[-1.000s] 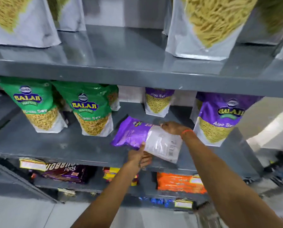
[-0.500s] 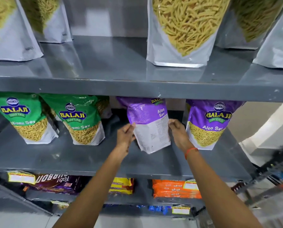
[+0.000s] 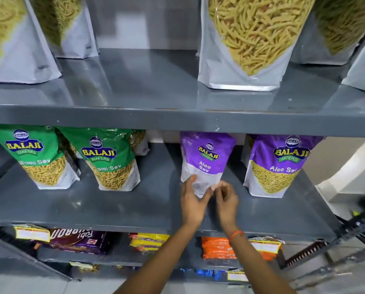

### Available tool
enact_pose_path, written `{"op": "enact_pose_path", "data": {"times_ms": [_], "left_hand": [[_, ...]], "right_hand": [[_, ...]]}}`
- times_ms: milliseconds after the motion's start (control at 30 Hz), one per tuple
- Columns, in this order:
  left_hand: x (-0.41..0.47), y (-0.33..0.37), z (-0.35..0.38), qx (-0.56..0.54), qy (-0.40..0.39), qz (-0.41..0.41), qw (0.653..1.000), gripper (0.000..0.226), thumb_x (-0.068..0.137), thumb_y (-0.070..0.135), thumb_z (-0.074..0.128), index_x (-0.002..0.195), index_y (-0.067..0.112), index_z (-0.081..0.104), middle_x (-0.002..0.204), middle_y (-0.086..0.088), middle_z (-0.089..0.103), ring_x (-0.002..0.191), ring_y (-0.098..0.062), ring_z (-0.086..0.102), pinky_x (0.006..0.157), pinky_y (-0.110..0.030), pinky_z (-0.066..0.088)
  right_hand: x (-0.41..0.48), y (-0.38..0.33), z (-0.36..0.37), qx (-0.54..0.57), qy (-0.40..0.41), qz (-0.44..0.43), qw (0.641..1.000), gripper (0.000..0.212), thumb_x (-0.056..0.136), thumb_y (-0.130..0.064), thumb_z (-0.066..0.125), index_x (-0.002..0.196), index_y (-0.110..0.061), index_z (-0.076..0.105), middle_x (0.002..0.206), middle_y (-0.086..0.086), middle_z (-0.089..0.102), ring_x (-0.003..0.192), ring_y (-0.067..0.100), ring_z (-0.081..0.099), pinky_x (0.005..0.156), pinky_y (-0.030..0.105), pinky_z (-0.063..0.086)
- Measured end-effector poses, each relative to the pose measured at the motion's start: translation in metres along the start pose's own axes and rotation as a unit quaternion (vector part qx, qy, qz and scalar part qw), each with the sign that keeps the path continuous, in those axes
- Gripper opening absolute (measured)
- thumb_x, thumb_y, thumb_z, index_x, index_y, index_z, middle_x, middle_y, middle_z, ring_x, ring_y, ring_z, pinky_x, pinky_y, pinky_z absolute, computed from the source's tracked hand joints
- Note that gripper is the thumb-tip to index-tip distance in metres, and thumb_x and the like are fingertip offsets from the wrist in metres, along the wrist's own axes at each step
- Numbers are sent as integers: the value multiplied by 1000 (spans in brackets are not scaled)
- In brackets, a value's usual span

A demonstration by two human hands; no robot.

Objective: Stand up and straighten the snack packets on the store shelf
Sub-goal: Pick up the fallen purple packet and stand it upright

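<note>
A purple Aloo Sev packet (image 3: 207,158) stands upright at the middle of the grey middle shelf (image 3: 113,209), its white lower part facing me. My left hand (image 3: 193,203) grips the packet's bottom edge, fingers at its left and thumb across the front. Fingertips of my right hand (image 3: 227,201) pinch the bottom right corner. Another purple Aloo Sev packet (image 3: 277,164) stands to the right. Two green Balaji packets (image 3: 37,155) (image 3: 111,160) stand to the left, with more packets partly hidden behind them.
Large clear-fronted sev bags (image 3: 245,43) stand on the upper shelf (image 3: 156,117). The lower shelf holds a dark biscuit pack (image 3: 80,240), yellow packs (image 3: 148,241) and orange packs (image 3: 217,248). Bare shelf lies between the green and purple packets. The shelf ends at the right.
The purple packet went from lying tilted in my hands to standing upright further back on the shelf. Both hands slid down to its base.
</note>
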State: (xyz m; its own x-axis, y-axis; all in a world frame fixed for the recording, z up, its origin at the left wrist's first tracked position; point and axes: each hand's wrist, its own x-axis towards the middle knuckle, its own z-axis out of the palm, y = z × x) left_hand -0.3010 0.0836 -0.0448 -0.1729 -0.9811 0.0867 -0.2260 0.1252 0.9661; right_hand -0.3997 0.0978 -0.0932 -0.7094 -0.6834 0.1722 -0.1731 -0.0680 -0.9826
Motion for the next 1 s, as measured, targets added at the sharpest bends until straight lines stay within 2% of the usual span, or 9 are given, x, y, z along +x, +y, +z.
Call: {"op": "enact_pose_path", "data": {"times_ms": [100,233,367,467,667,767,833,900,1000], "left_hand": [[10,3,-6,-20,8,-16,1000,55,72,33,75,116,14,48,111,1,61,100,-15,59,77,-12,43],[37,-4,-16,3,24,-6,1000,48,72,46,64,102,9,62,99,-15,66,90,-25,63,78,-31,48],[58,-2,-32,-30,2,-2,1000,19,86,17,61,95,1,67,85,-7,66,64,10,52,57,-8,39],[68,-8,-38,-6,0,25,1000,32,86,28,55,79,-2,63,72,-3,50,66,-4,37,58,-23,36],[89,-21,-51,-6,3,39,999,35,92,28,48,74,-1,56,70,-7,54,71,-14,40,62,-29,34],[90,-21,-55,5,-15,43,999,47,87,44,44,81,1,59,76,-9,63,71,-16,49,64,-29,40],[84,-18,-53,29,-24,42,998,52,86,48,39,111,6,59,109,-16,67,96,-26,61,83,-36,47],[68,-13,-48,71,1,55,996,55,95,33,38,143,9,26,152,-14,31,139,-23,32,114,-36,27],[33,7,-34,152,83,185,967,61,97,30,30,145,13,-4,155,-3,-1,144,-4,-6,118,-18,-5]], "right_hand": [[-27,-1,22,19,1,11,1000,15,83,-18,54,80,-31,61,85,10,66,79,10,59,78,33,48],[-40,-10,36,8,-17,8,1000,21,80,-15,53,81,-33,64,89,5,69,85,12,63,84,35,49],[-18,-15,14,-10,90,4,996,47,76,-9,65,120,-17,51,119,7,51,117,28,49,101,37,40],[14,-18,2,-7,-22,86,996,80,77,-11,68,142,-11,21,150,10,27,139,23,27,114,38,27],[9,-11,14,-26,-71,67,995,67,75,-22,66,134,-19,35,135,7,43,127,22,44,107,41,40],[5,-9,17,-11,-65,63,996,61,78,-14,65,131,-21,37,133,8,43,126,23,44,106,42,41],[4,-14,19,-20,-63,52,996,60,81,-11,64,134,-16,35,132,7,41,127,23,43,108,40,39],[1,-24,19,-64,-23,10,998,62,82,-20,58,137,-10,31,141,12,37,133,24,36,113,35,30],[1,-46,8,-137,89,-117,980,57,87,-17,46,139,-6,28,151,11,29,141,13,22,114,14,14]]}}
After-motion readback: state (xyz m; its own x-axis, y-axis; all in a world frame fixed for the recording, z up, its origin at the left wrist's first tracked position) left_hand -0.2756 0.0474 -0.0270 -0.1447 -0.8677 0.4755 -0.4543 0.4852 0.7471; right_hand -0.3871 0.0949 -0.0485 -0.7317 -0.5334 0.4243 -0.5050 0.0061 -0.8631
